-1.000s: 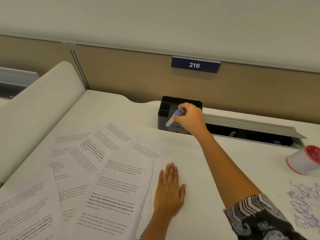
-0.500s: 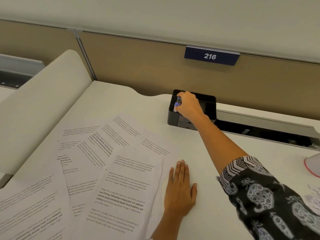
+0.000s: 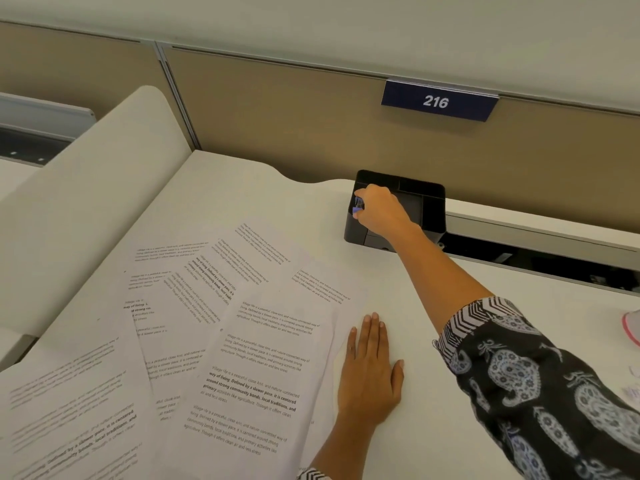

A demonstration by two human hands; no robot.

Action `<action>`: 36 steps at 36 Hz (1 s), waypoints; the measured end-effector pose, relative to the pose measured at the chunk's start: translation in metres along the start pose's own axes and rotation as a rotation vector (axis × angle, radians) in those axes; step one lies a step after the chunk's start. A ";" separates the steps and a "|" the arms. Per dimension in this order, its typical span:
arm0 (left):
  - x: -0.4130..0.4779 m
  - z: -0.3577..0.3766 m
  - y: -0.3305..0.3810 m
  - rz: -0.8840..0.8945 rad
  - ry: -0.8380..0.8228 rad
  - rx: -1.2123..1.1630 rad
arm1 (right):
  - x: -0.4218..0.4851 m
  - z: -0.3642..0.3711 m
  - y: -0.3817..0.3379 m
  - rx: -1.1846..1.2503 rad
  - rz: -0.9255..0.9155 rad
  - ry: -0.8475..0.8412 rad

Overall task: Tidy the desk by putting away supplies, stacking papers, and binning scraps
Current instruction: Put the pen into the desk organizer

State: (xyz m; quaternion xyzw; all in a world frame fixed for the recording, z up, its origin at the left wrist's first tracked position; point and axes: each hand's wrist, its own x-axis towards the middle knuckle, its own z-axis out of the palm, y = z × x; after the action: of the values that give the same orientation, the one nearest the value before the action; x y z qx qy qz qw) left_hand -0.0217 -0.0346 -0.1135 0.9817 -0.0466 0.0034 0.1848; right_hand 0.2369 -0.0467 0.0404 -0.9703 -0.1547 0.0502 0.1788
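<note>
A black desk organizer (image 3: 431, 199) stands at the back of the white desk (image 3: 433, 341). My right hand (image 3: 381, 211) reaches over its left compartment and grips a blue-capped marker (image 3: 358, 206), most of which is hidden by my fingers and the organizer. My left hand (image 3: 370, 372) lies flat on the desk, fingers straight, touching the right edge of several printed paper sheets (image 3: 214, 341) spread loosely across the desk's left half.
A cable trough (image 3: 540, 258) with a raised lid runs along the back right. A white cup with a red rim (image 3: 632, 327) shows at the right edge, paper scraps (image 3: 632, 393) below it. A tan partition with a "216" sign (image 3: 438, 102) backs the desk.
My right hand has carried the marker from in front of the organizer to over its left compartment and lowered it in. The camera has moved closer. My left hand has stayed put.
</note>
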 end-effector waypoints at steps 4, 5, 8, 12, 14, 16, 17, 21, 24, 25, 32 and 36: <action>-0.001 0.000 0.000 -0.002 -0.002 -0.004 | 0.000 0.000 -0.002 -0.014 0.027 -0.013; -0.001 0.000 0.000 0.000 0.000 -0.002 | 0.000 0.001 -0.003 -0.018 0.026 -0.013; -0.001 -0.001 0.000 0.001 0.005 0.005 | -0.002 0.000 -0.004 -0.012 0.030 -0.020; -0.001 -0.001 0.000 0.002 0.010 0.007 | -0.006 0.000 -0.003 0.014 0.039 -0.026; -0.002 -0.001 0.000 0.006 0.007 0.002 | -0.011 0.000 -0.001 0.032 0.044 -0.020; -0.002 -0.001 0.000 0.004 0.011 0.001 | -0.014 0.001 0.002 0.052 0.052 -0.002; -0.002 -0.001 0.000 0.003 0.014 0.000 | -0.016 0.002 0.003 0.065 0.059 0.010; -0.002 -0.002 0.000 -0.001 0.020 0.004 | -0.023 -0.001 0.009 0.115 0.075 0.072; -0.002 -0.003 0.000 0.000 0.023 0.004 | -0.031 -0.004 0.014 0.174 0.094 0.134; -0.002 -0.003 0.000 0.001 0.022 0.004 | -0.035 -0.004 0.016 0.203 0.110 0.153; 0.000 0.000 -0.002 0.005 0.004 -0.002 | -0.065 0.002 0.024 0.348 0.169 0.259; -0.001 -0.001 -0.004 0.023 0.002 -0.009 | -0.090 0.016 0.030 0.378 0.197 0.247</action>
State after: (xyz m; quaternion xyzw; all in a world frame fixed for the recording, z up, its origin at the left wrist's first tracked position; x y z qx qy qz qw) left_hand -0.0221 -0.0308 -0.1139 0.9802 -0.0575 0.0063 0.1895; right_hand 0.1577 -0.0971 0.0188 -0.9287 -0.0243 -0.0238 0.3692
